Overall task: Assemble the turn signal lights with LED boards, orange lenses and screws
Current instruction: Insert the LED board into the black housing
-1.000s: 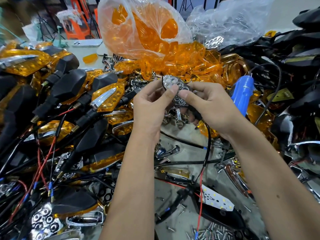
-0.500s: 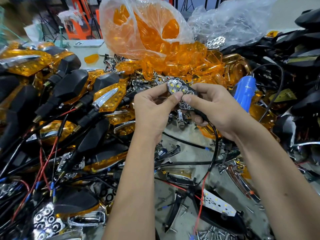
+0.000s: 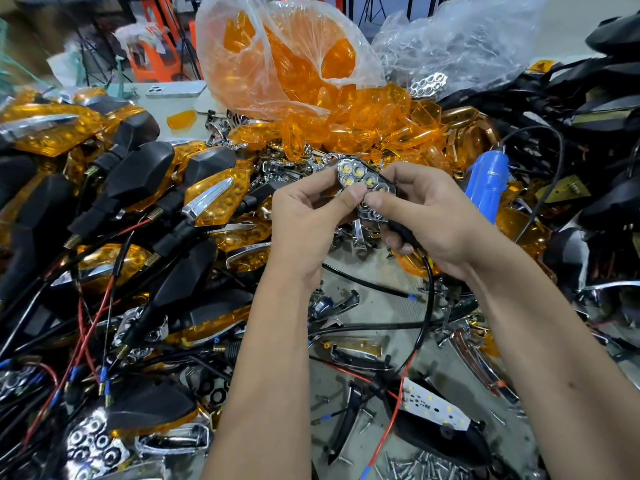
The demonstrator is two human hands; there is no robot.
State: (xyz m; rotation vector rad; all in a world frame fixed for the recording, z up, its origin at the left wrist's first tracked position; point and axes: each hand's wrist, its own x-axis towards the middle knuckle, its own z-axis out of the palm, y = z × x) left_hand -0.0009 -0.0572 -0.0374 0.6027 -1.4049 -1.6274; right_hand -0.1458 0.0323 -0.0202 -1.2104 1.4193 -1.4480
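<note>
Chrome reflector cells with yellow LEDs behind them face the camera on the turn signal light, which is held above the middle of the desk. Left hand: fingers curled, thumb tip pressed on the lower edge of the reflector face, pinching the unit from its left side. Right hand: index fingertip on the reflector face just beside the left thumb, remaining fingers wrapped around the black stem of the unit. A black cable leaves the stem below the right hand and hangs down in a curve, ending in a red wire near the bottom edge.

Surrounding parts:
- Orange lenses lie in a loose heap behind the hands, spilling from a clear plastic bag.
- A second clear bag stands to the right of the first; a chrome reflector shows at its base.
- Finished lights with black housings and orange lenses are stacked on the left, their red and black leads tangled below.
- A blue tool handle lies just right of the right hand.
- A white LED board rests on a black housing at lower right.
- Loose screws are scattered on the desk at the bottom edge.
- Black housings are piled at far right.
</note>
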